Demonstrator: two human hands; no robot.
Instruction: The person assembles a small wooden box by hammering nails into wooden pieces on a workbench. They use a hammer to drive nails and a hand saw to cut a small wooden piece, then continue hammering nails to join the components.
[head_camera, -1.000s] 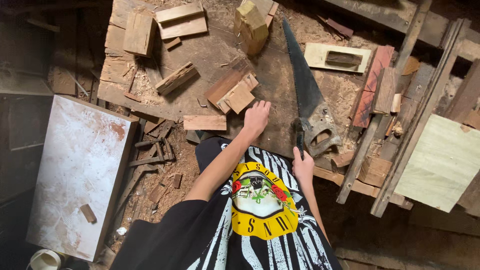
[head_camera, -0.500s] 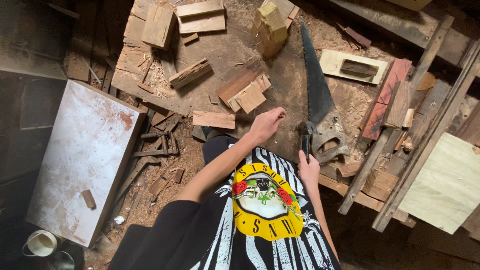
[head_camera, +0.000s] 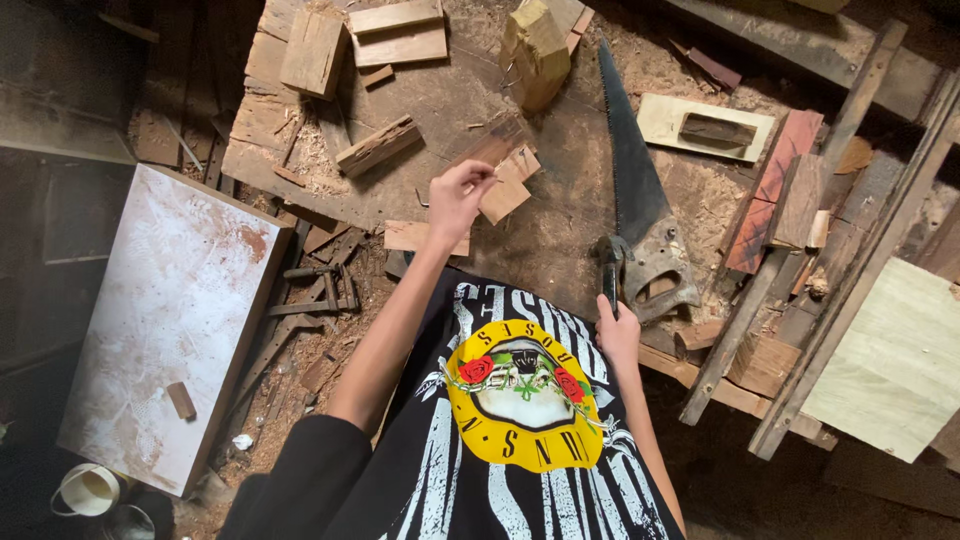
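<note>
We look straight down on our own body, torso filling the lower middle of the frame. Our left arm runs up from the lower left, bare below a dark sleeve, nearly straight, towards the centre of the frame. Our left hand sits just above centre, back towards us, fingers curled and pinched together at the tips, closed on something small and flat. Our right arm hangs closer in, forearm rising along the right side of the torso. Our right hand rests right of centre, lower than the left, fingers wrapped in a fist round a dark, narrow grip that sticks up from it.
</note>
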